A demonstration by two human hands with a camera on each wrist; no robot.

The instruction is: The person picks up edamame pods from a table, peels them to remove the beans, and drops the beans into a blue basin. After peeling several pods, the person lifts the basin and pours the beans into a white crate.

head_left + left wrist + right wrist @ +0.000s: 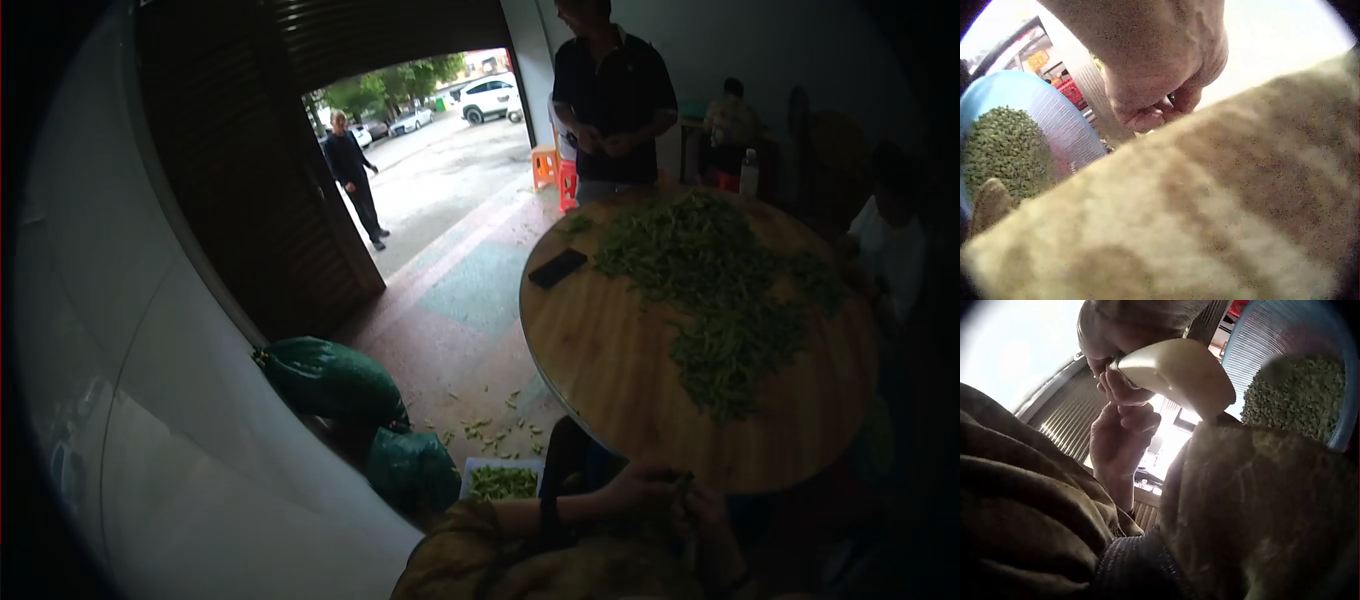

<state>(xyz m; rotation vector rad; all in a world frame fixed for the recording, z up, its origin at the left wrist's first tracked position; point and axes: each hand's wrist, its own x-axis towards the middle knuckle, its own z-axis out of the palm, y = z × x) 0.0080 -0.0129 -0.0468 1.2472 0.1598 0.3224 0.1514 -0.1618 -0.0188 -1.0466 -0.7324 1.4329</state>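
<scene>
In the head view my left hand (640, 487) and right hand (706, 508) meet over my lap, just off the near table edge. A small green pod (684, 481) shows at my left fingertips, which pinch it. In the right wrist view my right hand (1132, 328) grips a tool with a smooth cream-coloured handle (1179, 375); its working end is hidden between the hands. The left hand (1119, 440) has its fingertips close against the right ones. Seen in the left wrist view, the left hand (1166, 62) has curled fingers; my patterned sleeve hides much below.
Green pods (690, 250) heap on the round wooden table (620, 380), near a black phone (558, 268). A blue basket (1007, 78) holds small green pieces. Green sacks (335, 385) and a white tray (465, 487) stand on the floor. A person (615, 90) stands across the table.
</scene>
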